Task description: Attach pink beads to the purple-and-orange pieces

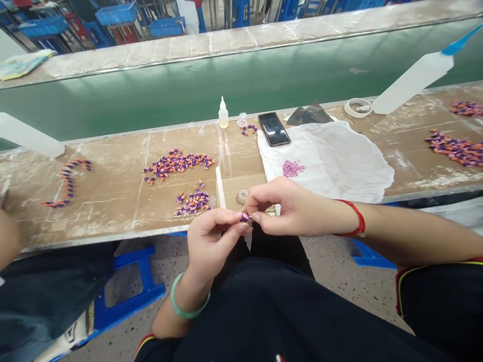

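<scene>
My left hand (213, 239) and my right hand (290, 208) meet above my lap, just in front of the bench edge. Both pinch one small purple piece (244, 217) between their fingertips. On the brown bench right behind them lies a small heap of purple and orange pieces (193, 201), and a larger heap (177, 162) sits further back. A white stick (220, 187) lies beside the near heap. A little pile of pink beads (293, 168) rests on a white plastic sheet (339, 161).
A small glue bottle (223, 113), a tiny jar (242, 119) and a black phone (273, 128) stand at the bench's back edge. A tape roll (357, 107) and more purple pieces (456, 148) lie to the right. A curved row of pieces (68, 182) is on the left, near another person's arm (8, 236).
</scene>
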The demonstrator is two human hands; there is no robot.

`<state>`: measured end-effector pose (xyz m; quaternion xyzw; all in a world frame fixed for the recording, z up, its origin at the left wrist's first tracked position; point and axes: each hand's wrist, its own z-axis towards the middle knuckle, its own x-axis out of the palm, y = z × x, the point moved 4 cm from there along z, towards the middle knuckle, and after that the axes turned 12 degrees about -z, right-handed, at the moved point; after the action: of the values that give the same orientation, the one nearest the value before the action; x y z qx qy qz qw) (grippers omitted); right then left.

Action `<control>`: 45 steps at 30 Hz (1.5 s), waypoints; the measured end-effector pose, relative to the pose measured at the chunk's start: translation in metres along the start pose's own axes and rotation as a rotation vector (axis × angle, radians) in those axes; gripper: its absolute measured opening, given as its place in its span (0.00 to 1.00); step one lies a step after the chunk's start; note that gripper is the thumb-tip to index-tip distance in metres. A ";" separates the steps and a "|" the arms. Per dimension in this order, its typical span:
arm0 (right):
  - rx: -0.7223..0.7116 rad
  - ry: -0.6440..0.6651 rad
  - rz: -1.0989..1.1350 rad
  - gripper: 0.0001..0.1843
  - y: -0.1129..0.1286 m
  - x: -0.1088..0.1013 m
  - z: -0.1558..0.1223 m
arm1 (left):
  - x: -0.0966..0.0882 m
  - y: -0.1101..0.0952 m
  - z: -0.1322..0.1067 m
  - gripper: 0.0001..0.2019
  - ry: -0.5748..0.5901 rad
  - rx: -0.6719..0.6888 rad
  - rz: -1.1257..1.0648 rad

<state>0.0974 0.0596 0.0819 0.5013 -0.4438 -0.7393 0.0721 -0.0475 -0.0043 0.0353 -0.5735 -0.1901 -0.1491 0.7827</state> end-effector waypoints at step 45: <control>0.388 -0.221 0.220 0.13 -0.084 -0.018 -0.042 | -0.082 0.019 0.055 0.04 0.218 -0.097 1.046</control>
<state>0.1685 0.0946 0.0282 0.3705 -0.6346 -0.6783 0.0059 -0.1182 0.0553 -0.0046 -0.6084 0.2106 0.1937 0.7403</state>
